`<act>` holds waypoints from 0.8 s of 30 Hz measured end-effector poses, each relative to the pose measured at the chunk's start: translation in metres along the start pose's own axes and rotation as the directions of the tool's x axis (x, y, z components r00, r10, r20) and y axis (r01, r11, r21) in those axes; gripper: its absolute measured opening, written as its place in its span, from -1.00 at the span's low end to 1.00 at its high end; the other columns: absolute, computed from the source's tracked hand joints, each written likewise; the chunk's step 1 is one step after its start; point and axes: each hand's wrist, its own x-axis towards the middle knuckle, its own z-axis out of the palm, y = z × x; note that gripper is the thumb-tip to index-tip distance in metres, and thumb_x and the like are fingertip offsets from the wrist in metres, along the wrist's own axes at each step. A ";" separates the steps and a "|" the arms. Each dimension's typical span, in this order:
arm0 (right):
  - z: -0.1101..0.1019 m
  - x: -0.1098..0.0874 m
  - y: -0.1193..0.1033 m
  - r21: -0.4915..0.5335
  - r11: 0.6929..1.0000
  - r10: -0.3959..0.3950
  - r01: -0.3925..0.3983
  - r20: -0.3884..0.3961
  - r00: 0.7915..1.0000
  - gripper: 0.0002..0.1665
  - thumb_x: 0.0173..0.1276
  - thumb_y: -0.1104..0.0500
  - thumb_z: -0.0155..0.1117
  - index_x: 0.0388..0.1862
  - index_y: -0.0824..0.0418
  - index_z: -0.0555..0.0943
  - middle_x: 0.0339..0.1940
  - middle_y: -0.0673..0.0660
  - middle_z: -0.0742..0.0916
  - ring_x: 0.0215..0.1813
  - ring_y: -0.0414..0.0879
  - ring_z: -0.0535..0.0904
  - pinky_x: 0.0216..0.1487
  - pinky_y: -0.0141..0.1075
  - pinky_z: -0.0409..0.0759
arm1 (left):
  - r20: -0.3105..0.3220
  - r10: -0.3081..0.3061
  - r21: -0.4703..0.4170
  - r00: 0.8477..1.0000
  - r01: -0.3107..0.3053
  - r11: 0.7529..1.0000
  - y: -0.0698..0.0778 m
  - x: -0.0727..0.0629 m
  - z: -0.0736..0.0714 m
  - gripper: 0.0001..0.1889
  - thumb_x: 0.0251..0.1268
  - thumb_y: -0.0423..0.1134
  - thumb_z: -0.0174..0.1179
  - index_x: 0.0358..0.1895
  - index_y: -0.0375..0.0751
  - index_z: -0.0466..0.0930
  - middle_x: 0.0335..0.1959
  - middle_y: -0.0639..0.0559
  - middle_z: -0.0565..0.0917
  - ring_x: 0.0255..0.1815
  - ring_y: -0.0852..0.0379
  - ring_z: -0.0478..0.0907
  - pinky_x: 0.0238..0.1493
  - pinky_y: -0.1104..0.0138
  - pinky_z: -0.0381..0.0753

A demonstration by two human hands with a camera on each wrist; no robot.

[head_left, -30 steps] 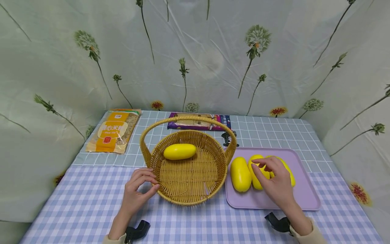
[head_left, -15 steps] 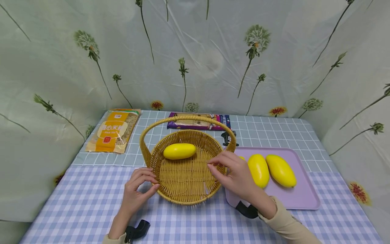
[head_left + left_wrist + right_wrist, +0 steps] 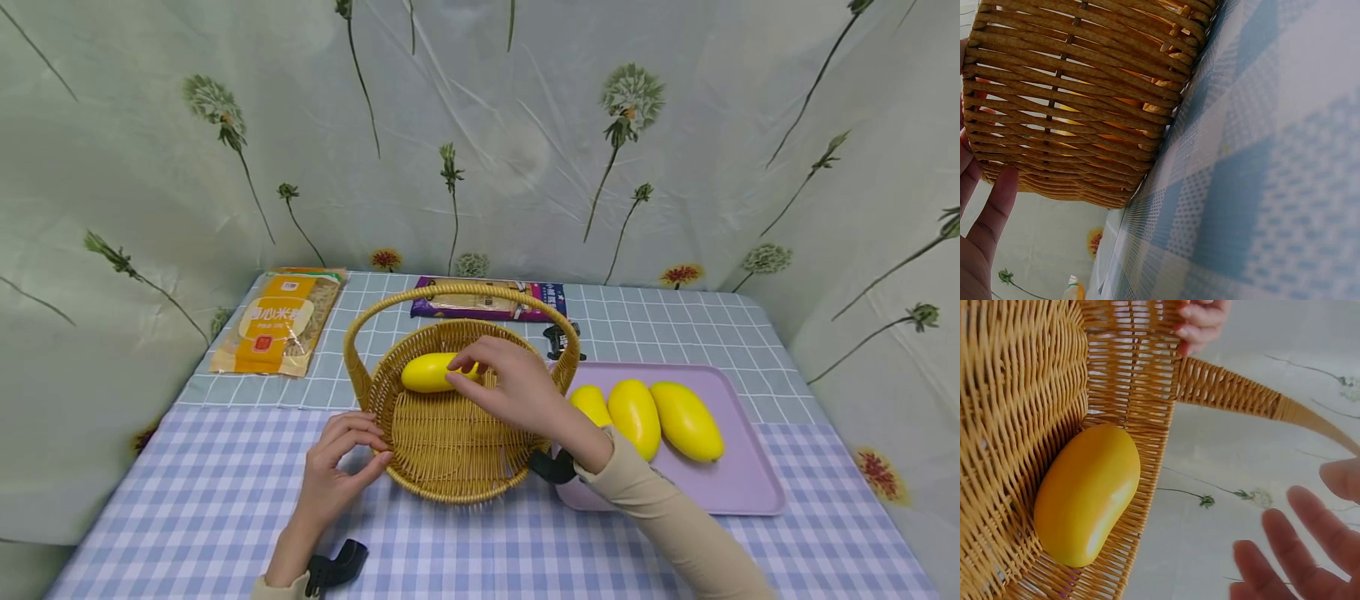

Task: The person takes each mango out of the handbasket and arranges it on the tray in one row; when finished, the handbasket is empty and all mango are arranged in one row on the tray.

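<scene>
A round wicker basket (image 3: 450, 454) with a tall arched handle stands mid-table, and one yellow mango (image 3: 426, 372) lies inside toward its back. My left hand (image 3: 341, 462) holds the basket's left rim; its fingertips (image 3: 1200, 322) show over the edge in the right wrist view. Over the basket hovers my right hand (image 3: 517, 387), fingers spread slightly with nothing between them, covering the mango's right end in the head view. In the right wrist view these fingers stand apart from the mango (image 3: 1088, 494). Three more mangoes (image 3: 634, 417) lie on the purple tray, partly behind the right forearm.
The purple tray (image 3: 750, 492) sits right of the basket. At the back left lies an orange food packet (image 3: 281, 325), and a purple packet (image 3: 551, 296) lies behind the basket. A small black item (image 3: 558, 342) is near the handle's right foot. A floral curtain (image 3: 517, 125) hangs behind.
My right hand has moved left, from over the mangoes on the tray to above the mango in the basket. My left hand has stayed on the rim.
</scene>
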 end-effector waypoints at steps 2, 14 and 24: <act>0.003 0.008 0.002 -0.029 0.998 0.049 -0.048 0.066 0.997 -0.74 0.36 -0.10 0.20 -0.15 0.00 0.65 -0.24 -0.12 0.65 -0.19 -0.19 0.56 -0.22 -0.37 0.52 | 0.002 -0.001 0.002 1.000 0.001 1.000 0.000 0.000 0.000 -0.88 0.05 -0.36 0.39 -0.46 -0.28 0.61 -0.36 -0.22 0.59 -0.09 -0.15 0.46 0.14 0.32 0.38; 0.026 0.043 0.020 -0.105 0.976 0.212 -0.190 0.272 0.939 -0.62 0.42 -0.10 0.09 0.04 0.05 0.65 0.05 0.03 0.64 0.09 -0.06 0.52 0.07 -0.17 0.49 | 0.001 0.002 0.000 1.000 -0.002 1.000 0.001 0.001 0.000 -0.87 0.07 -0.34 0.38 -0.46 -0.27 0.60 -0.36 -0.22 0.59 -0.10 -0.16 0.46 0.14 0.32 0.38; 0.040 0.053 0.034 -0.192 0.941 0.328 -0.278 0.319 0.889 -0.58 0.38 -0.11 0.16 0.11 0.03 0.63 -0.34 -0.01 0.71 -0.69 -0.23 0.11 -0.70 -0.42 0.03 | 0.000 -0.005 0.003 1.000 0.005 1.000 0.000 0.000 -0.001 -0.87 0.03 -0.36 0.40 -0.47 -0.27 0.60 -0.34 -0.18 0.60 -0.09 -0.14 0.47 0.13 0.33 0.38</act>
